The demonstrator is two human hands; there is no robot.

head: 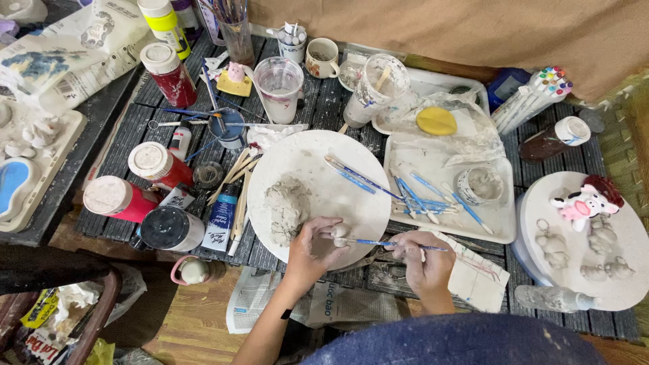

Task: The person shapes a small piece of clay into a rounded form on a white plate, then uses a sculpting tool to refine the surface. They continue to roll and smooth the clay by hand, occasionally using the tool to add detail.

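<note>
My left hand [312, 247] pinches a small pale clay piece [340, 232] at the near edge of a round white board [324, 169]. My right hand [424, 259] grips a thin blue-handled sculpting tool [378, 242] whose tip points left at that small piece. A grey lump of clay [285, 208] lies on the board just left of my left hand. More blue-handled tools [358, 178] rest across the board's right side.
A white tray [503, 223] with blue tools and a small clay bowl [478, 184] sits to the right. Another round board [632, 233] at far right carries clay figures and a painted cow figurine [585, 201]. Paint jars [159, 165], cups [279, 84], wooden sticks [238, 203] crowd the left and back.
</note>
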